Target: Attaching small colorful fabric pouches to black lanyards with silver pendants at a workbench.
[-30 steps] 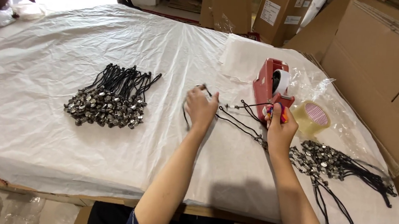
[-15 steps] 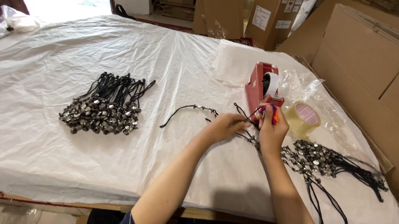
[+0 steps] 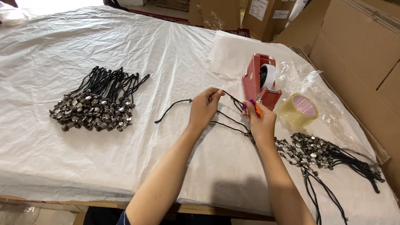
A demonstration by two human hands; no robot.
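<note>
While the left hand (image 3: 204, 109) pinches a black cord (image 3: 227, 124) between its fingers just above the white-covered counter (image 3: 30, 156), the right hand (image 3: 260, 123) grips the same cord along with a small orange tool (image 3: 253, 107). Just behind the hands stand a red tape dispenser (image 3: 259, 81) and a clear tape roll (image 3: 297, 110). Beaded cord bundles lie left (image 3: 96, 104) and right (image 3: 323, 153).

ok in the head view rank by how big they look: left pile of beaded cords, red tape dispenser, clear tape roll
1. Left pile of beaded cords, clearly largest.
2. Red tape dispenser.
3. Clear tape roll, smallest, though it lies beside the dispenser and the gap is modest.
</note>
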